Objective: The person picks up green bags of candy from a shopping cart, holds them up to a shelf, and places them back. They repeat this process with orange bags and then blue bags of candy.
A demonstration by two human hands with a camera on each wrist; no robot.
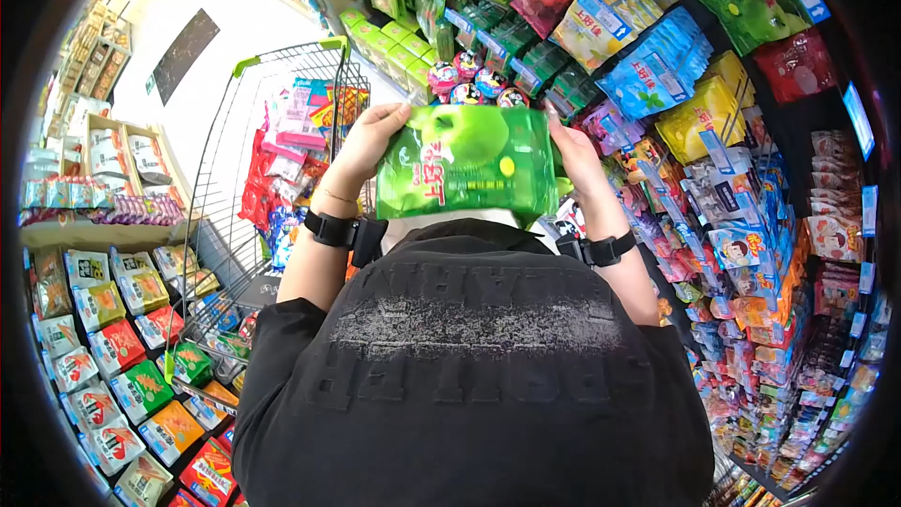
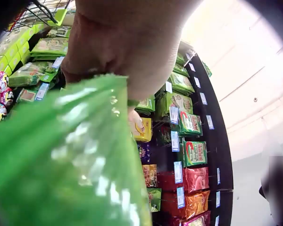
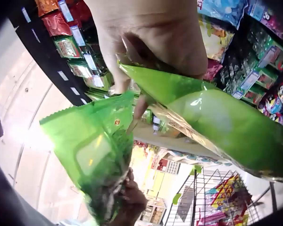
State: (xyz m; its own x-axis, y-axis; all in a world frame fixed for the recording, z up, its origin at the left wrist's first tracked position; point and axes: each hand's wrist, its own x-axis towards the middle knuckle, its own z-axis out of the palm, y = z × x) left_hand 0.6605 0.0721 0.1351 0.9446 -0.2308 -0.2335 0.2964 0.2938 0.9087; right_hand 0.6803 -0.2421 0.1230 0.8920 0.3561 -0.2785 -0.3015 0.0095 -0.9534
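Observation:
A glossy green snack bag (image 1: 469, 164) printed with a green apple is held up in front of the chest. My left hand (image 1: 374, 143) grips its left edge near the top corner, also seen in the left wrist view, where the bag fills the lower left. The right hand (image 1: 580, 164) holds the opposite edge. In the right wrist view, a second green bag (image 3: 96, 150) with a pale window hangs beside the apple-printed one, and right-hand fingers (image 3: 140, 107) show between the two. A shadowed hand (image 3: 131, 200) is at that second bag's lower edge.
A wire shopping cart (image 1: 282, 113) with several bright packages stands ahead to the left. Tall shelves of hanging candy bags (image 1: 648, 75) rise close on the right. Low displays of snack packs (image 1: 117, 347) line the left. A blurred person (image 2: 277, 188) is in the left wrist view.

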